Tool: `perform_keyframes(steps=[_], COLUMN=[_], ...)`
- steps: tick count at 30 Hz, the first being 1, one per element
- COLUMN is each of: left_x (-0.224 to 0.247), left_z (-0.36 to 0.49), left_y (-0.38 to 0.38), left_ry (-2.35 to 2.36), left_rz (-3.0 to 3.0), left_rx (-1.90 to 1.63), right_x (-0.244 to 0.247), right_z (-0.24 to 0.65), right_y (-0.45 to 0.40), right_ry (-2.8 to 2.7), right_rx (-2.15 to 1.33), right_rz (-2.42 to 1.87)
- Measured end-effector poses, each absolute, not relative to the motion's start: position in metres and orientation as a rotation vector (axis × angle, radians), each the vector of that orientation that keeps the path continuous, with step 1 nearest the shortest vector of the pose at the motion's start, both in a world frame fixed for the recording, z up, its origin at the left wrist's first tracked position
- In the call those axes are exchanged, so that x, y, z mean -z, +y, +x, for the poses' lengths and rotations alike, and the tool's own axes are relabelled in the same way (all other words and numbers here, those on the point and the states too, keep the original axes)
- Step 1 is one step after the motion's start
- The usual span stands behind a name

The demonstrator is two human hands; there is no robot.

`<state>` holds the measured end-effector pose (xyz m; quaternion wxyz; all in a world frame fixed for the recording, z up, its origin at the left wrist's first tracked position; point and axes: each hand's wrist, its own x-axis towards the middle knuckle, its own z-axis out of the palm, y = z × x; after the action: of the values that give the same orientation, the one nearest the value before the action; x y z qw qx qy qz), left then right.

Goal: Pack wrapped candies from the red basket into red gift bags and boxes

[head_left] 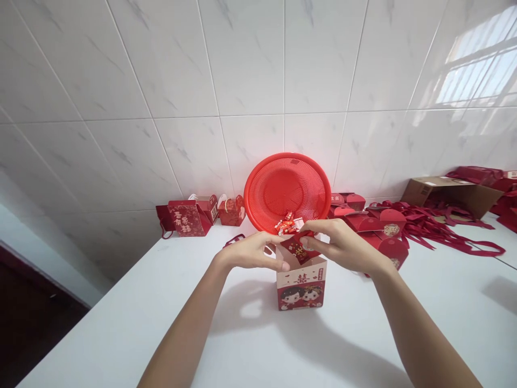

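A cream and red paper gift box (301, 295), printed with two cartoon faces, stands upright with its top open. My left hand (251, 252) grips its left upper edge, the thumb on the front and the fingers across the top. My right hand (346, 245) pinches a small red packet (298, 250) with gold print between thumb and fingers, at the mouth of the box. What is inside the box is hidden by the hands and the packet. Just behind, red-and-white wrapped sweets (287, 224) lie in a tilted red plastic basket (251, 188).
Red boxes (188, 218) stand at the back left by the tiled wall. Further red boxes (382, 229) lie right of the basket. A heap of dark red ribbons (432, 229) spreads beside an open cardboard box (422, 191). The white table (161, 318) ends at the left.
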<state>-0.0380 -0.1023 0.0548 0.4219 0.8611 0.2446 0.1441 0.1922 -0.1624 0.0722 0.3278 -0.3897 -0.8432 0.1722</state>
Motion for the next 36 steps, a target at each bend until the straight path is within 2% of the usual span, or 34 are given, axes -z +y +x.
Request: perform_keyframes(steps=[7,16,36], left_x=[-0.0533,-0.056,-0.0533], left_z=[-0.0367,-0.0367,-0.0325], left_y=[-0.1014,-0.101,-0.1029], left_ry=[0.582,0.651,0.633], left_rz=[2.158,2.139,2.162], left_rx=[-0.412,-0.26,-0.308], right_x=[-0.0703,-0.0689,-0.0711], right_z=[0.1859,0.183,0.1895], right_y=[-0.1618,-0.1604,-0.1614], right_ry=[-2.255,-2.29,-2.256], right_rx=[-0.418,-0.398,-0.258], right_rz=[-1.087,-1.106,-1.12])
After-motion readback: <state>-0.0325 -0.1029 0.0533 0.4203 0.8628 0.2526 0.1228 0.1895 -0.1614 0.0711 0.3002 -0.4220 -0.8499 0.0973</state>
